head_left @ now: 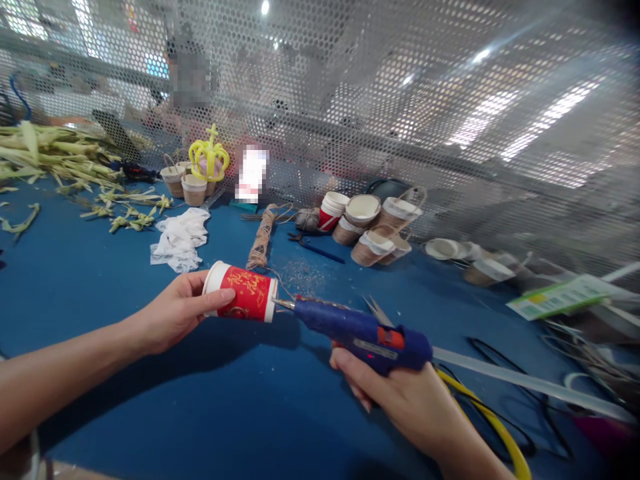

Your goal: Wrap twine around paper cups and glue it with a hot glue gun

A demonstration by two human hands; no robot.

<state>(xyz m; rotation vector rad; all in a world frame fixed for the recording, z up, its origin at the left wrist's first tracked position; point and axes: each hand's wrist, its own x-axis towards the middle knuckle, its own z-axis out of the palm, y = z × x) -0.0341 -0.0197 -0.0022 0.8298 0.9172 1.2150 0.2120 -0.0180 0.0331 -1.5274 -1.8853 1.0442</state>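
My left hand (183, 310) is wrapped round a red and white paper cup (253, 293), which lies on its side in the air with its base toward the right. My right hand (383, 387) grips a blue glue gun (363, 333) by its handle. The gun's metal nozzle reaches the edge of the cup's base; whether it touches cannot be made out. A long translucent glue stick (520, 380) sticks out of the gun's back end. Behind the cup lies a bundle of twine (263, 237), with a thin strand trailing toward the cup.
Twine-wrapped cups (373, 247) stand at the back right, near pliers (317, 248). Scissors (379, 310) lie behind the gun. A white cloth (181, 237), corn husks (55, 153) and a yellow crown-shaped piece (210, 157) are at left. Perforated metal mesh (320, 87) borders the blue table (240, 413).
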